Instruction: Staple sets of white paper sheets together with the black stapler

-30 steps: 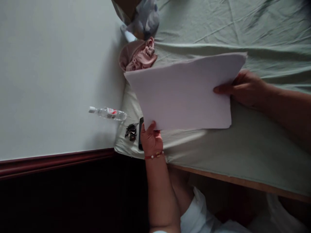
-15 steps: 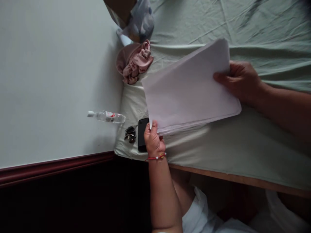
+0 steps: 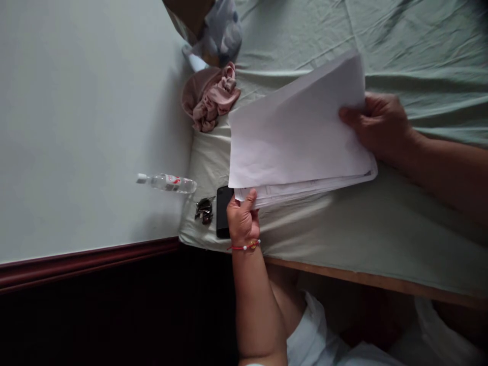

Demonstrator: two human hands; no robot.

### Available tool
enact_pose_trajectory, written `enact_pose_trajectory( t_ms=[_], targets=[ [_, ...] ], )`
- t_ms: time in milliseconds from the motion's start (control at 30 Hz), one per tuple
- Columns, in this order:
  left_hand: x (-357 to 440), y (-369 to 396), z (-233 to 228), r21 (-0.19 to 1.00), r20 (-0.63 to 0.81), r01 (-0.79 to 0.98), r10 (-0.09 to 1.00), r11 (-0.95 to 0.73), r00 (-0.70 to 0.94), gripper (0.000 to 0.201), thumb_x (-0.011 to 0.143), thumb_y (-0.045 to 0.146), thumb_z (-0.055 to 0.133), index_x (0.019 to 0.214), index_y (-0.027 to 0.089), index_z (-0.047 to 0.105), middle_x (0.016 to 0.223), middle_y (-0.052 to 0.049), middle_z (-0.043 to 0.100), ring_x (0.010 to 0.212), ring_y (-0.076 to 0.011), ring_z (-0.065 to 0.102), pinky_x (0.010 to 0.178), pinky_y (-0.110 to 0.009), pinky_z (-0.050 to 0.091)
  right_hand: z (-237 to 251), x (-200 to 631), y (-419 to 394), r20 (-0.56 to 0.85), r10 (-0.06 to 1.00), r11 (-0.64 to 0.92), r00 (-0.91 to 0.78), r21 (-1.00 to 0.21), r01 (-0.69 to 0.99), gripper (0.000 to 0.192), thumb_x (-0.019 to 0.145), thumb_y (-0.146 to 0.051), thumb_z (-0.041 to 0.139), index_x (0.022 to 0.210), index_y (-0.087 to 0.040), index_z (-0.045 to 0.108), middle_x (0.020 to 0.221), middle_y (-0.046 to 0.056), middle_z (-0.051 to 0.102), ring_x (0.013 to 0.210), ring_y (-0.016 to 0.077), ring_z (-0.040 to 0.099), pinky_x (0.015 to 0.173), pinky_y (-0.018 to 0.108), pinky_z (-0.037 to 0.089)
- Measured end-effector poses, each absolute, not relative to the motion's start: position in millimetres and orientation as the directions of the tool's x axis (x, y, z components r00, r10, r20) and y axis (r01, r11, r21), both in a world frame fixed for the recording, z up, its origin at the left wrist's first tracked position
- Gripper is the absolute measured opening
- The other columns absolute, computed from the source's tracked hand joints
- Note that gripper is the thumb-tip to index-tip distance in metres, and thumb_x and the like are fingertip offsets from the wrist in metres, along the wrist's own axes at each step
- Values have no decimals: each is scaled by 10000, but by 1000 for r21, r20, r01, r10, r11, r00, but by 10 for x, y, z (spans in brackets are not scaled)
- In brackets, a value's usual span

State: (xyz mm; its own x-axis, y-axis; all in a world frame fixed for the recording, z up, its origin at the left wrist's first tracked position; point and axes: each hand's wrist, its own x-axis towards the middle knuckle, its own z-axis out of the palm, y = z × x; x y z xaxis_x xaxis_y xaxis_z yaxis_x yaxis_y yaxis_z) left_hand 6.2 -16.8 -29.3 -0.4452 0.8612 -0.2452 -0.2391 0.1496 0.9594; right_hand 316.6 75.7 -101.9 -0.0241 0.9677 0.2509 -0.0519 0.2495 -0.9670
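Note:
Between my two hands a stack of white paper sheets (image 3: 297, 132) is held above a pale green cloth. My left hand (image 3: 244, 216), with a red beaded string at its wrist, pinches the lower left corner, thumb on top. On the far right edge my right hand (image 3: 381, 122) grips the stack, its thumb over the top sheet and the other fingers hidden beneath. The blank top sheet is shifted up from the rest, so a strip of printed lines shows along the lower edge. A black phone (image 3: 223, 213) lies partly behind my left hand.
Keys (image 3: 204, 211) lie beside the phone. A clear plastic bottle (image 3: 171, 183) with a white cap is by the white wall. Crumpled pink cloth (image 3: 213, 99) and a plastic bag (image 3: 224, 35) sit farther back on the green cloth (image 3: 381, 218). A wooden edge (image 3: 366, 278) runs along the front.
The top sheet's lower left corner has lifted away from my left thumb, baring printed sheets below. My left thumb now rests on those sheets. My right hand has barely moved.

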Motion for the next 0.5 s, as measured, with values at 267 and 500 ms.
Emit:
enact_pose_trajectory(
  t_ms=[267,500],
  targets=[
    [75,-127,-302,954,-249,-279,808,109,-534,476,518,356,1019,866,209,731,858,21,787,720,-127,738,607,-205,576,-810,3085,730,127,987,125,100,-992,27,130,875,-570,716,868,-451,768,954,-195,765,1007,305,732,866,580,630],
    [52,-139,-292,950,-282,-269,801,157,-529,506,489,300,1027,823,200,661,730,85,718,548,-55,650,447,-139,422,-784,3073,730,42,992,44,120,-999,-15,189,843,-565,751,876,-380,770,1032,-83,787,1113,362,722,954,605,622]
  ],
)
